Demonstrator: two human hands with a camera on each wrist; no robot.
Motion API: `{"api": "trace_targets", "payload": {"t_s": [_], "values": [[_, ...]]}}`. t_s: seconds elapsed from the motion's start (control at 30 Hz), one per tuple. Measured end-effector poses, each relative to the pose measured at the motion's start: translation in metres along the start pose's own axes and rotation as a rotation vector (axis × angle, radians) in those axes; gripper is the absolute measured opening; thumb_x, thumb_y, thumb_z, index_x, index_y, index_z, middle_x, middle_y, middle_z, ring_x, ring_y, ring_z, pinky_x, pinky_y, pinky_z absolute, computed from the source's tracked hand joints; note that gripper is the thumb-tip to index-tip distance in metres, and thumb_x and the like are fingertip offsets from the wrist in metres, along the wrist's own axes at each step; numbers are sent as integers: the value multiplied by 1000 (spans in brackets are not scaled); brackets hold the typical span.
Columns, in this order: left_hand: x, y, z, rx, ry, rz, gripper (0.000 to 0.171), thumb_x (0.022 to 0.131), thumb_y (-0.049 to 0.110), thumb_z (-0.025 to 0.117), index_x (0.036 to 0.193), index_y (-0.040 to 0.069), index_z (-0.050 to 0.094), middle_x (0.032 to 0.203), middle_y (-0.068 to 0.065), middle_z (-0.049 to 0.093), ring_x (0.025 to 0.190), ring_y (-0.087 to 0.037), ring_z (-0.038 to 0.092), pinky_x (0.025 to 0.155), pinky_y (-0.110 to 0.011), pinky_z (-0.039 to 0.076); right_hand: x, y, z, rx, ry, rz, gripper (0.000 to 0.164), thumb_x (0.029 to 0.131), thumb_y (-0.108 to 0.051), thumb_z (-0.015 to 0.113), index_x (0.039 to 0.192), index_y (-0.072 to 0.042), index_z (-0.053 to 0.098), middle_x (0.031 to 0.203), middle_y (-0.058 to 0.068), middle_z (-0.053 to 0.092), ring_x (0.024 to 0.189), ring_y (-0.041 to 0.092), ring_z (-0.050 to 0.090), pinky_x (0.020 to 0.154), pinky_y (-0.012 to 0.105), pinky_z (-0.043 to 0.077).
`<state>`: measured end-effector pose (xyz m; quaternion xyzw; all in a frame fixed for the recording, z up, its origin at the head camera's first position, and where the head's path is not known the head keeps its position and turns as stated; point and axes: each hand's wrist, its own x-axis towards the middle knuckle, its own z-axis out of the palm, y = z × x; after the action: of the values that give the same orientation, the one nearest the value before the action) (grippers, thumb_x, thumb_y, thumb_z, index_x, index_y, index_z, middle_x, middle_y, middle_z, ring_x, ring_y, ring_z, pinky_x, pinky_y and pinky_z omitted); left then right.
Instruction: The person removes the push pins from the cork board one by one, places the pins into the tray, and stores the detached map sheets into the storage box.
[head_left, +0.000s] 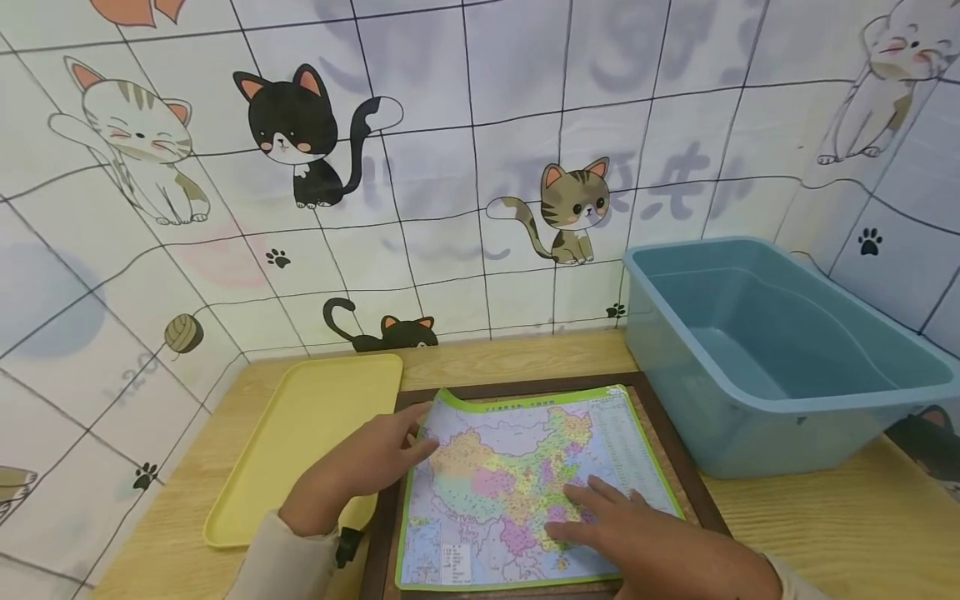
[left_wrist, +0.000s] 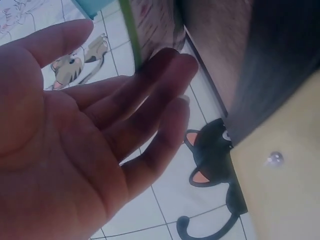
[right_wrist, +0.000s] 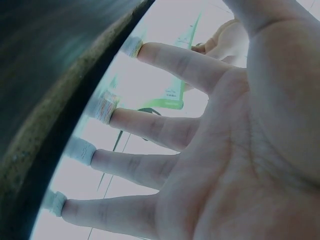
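A printed map (head_left: 510,492) with a green border lies on a brown-framed board (head_left: 675,450). Its top left corner curls up slightly. At that left edge is my left hand (head_left: 378,454), its fingers loosely bent. The left wrist view shows fingertips (left_wrist: 186,67) against the raised map edge (left_wrist: 131,35), with the thumb apart from it. My right hand (head_left: 637,529) rests on the lower right part of the map with its fingers spread. In the right wrist view the straight fingers (right_wrist: 135,170) have their tips on the map's surface.
Left of the board lies a yellow tray (head_left: 315,425). A blue plastic tub (head_left: 750,417) stands at the right on the wooden table (head_left: 810,533). Behind them rises a tiled-pattern wall covering (head_left: 450,183) printed with cats.
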<state>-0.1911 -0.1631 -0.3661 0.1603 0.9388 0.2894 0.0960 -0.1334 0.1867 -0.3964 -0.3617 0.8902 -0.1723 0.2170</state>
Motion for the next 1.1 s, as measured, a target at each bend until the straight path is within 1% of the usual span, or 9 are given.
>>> {"api": "trace_targets", "payload": {"t_s": [0.27, 0.5, 0.57, 0.7, 0.8, 0.9, 0.97, 1.03, 1.1], "values": [[-3, 8, -1, -22, -26, 11, 69, 100, 26, 62, 158, 12, 27, 101, -1, 72, 79, -9, 65, 68, -28, 51, 2, -4, -3, -15, 2, -16, 83, 69, -55, 83, 143, -35, 52, 155, 16, 38, 141, 55, 32, 92, 78, 38], [-6, 13, 3, -19, -35, 23, 72, 103, 22, 55, 161, 18, 12, 100, -3, 67, 68, -8, 61, 70, -30, 48, 7, 6, 1, -4, -13, -29, 86, 70, -61, 80, 146, -38, 48, 158, 15, 35, 142, 57, 29, 91, 80, 36], [-6, 15, 4, -5, -24, 37, 72, 103, 20, 55, 161, 17, 11, 101, -5, 66, 68, -8, 60, 68, -29, 48, 8, 12, 5, -20, -14, -52, 87, 70, -65, 76, 147, -39, 46, 157, 16, 35, 140, 59, 30, 89, 80, 37], [-6, 17, 4, 79, 21, 79, 73, 102, 18, 56, 161, 15, 12, 88, -2, 66, 57, -8, 56, 57, -27, 45, 8, 22, 9, -47, -7, -91, 88, 72, -68, 72, 149, -39, 43, 157, 18, 35, 137, 61, 32, 86, 80, 38], [-4, 17, 5, 126, 54, 96, 73, 102, 18, 57, 160, 15, 13, 80, 1, 64, 52, -7, 52, 52, -26, 44, 4, 19, 7, -58, 16, -78, 85, 74, -67, 71, 149, -38, 44, 157, 17, 36, 139, 58, 32, 90, 78, 38], [-3, 17, 6, 127, 79, 110, 73, 101, 17, 58, 160, 15, 14, 77, 3, 64, 51, -6, 52, 52, -26, 43, -3, 8, -2, -151, 75, -67, 80, 79, -73, 62, 148, -36, 45, 157, 13, 39, 140, 52, 36, 93, 72, 41], [-3, 17, 7, 128, 96, 111, 74, 101, 18, 59, 160, 16, 14, 75, 4, 63, 50, -6, 52, 51, -26, 43, -9, -1, -9, -220, 145, -54, 75, 84, -75, 55, 148, -36, 46, 157, 9, 41, 141, 45, 39, 96, 68, 44], [-3, 17, 7, 129, 116, 99, 74, 101, 18, 60, 160, 17, 15, 71, 5, 61, 49, -6, 51, 50, -26, 43, -16, -8, -16, -325, 263, -77, 70, 88, -74, 51, 147, -36, 47, 156, 3, 43, 139, 37, 45, 95, 61, 49], [-4, 17, 7, 133, 136, 81, 75, 100, 18, 60, 160, 19, 15, 68, 6, 59, 48, -6, 50, 48, -26, 41, -23, -13, -23, -421, 414, -113, 64, 89, -68, 57, 145, -36, 49, 153, -1, 46, 136, 30, 49, 93, 55, 52]]}}
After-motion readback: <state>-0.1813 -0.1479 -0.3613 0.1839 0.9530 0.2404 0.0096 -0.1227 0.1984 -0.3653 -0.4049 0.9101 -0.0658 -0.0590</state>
